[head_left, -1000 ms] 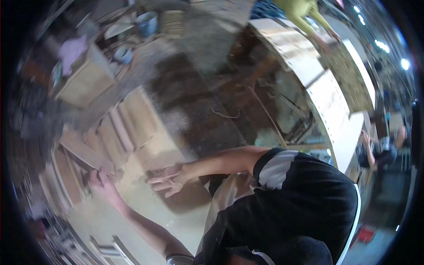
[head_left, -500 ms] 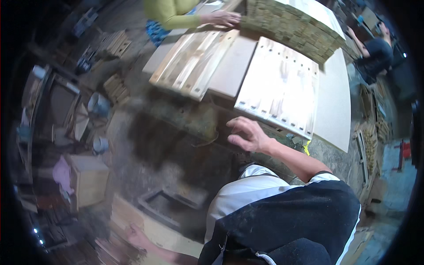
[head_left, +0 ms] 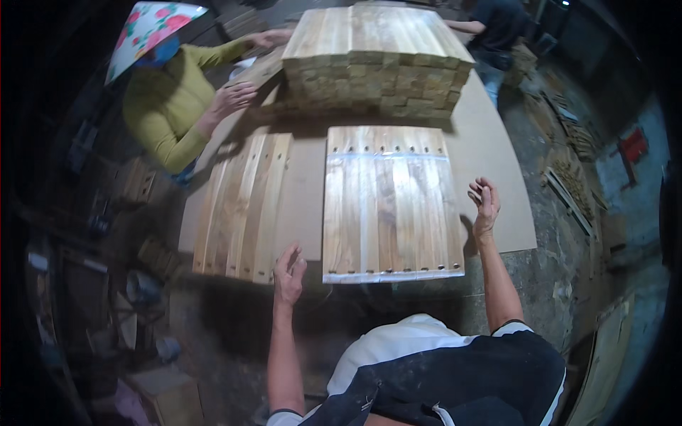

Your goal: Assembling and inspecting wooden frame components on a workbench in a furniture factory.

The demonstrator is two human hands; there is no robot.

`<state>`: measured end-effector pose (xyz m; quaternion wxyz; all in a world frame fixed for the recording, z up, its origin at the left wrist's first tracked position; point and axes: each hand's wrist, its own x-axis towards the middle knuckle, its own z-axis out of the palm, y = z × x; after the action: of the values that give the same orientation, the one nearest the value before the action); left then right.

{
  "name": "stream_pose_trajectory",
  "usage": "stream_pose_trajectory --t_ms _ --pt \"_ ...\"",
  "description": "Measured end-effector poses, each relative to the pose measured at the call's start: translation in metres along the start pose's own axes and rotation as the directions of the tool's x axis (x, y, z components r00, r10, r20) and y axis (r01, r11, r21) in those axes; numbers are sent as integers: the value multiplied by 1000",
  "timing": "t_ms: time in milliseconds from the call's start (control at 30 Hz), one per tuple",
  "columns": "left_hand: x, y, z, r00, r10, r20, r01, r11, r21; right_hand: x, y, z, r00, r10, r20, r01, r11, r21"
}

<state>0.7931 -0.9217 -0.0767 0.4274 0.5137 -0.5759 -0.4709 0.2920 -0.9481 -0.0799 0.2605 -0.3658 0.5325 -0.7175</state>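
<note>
My left hand (head_left: 289, 275) hovers by the near right corner of a set of wooden slats with dark holes (head_left: 245, 206), its fingers loosely stretched and nothing in them. A second, wider set of slats (head_left: 391, 209) lies side by side on the table to its right, with dark holes along its near and far ends. A pale, shiny strip runs along its near edge. Right of that set, apart from it, my right hand (head_left: 485, 206) is raised over the board, its fingers half bent and apart, holding nothing I can see.
Beyond the slats rises a tall stack of wooden bars (head_left: 373, 78) on the pale board tabletop (head_left: 497, 177). At the far left a co-worker in a flowered conical hat (head_left: 153, 28) reaches toward the stack. Another person in dark clothes (head_left: 497, 28) stands at the far right.
My view has swung toward the table. My left hand has come from the wooden boards at lower left to the slats; my right hand has moved to the right side of the wider set.
</note>
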Motion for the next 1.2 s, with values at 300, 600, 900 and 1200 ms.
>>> stream_pose_trajectory --t_ms 300,600,900,1200 --pt "115 -81 72 989 132 60 -85 863 -498 -28 71 -23 989 54 139 -62 997 53" --pt "103 -66 87 984 163 -71 -174 808 -562 -33 60 -13 948 206 242 -274 916 294" --pt "78 -97 118 980 -177 -86 59 681 -730 3 84 -2 776 475 414 -577 800 163" --pt "21 -107 78 981 -190 28 150 665 -731 21 51 13 754 550 360 -418 824 -383"
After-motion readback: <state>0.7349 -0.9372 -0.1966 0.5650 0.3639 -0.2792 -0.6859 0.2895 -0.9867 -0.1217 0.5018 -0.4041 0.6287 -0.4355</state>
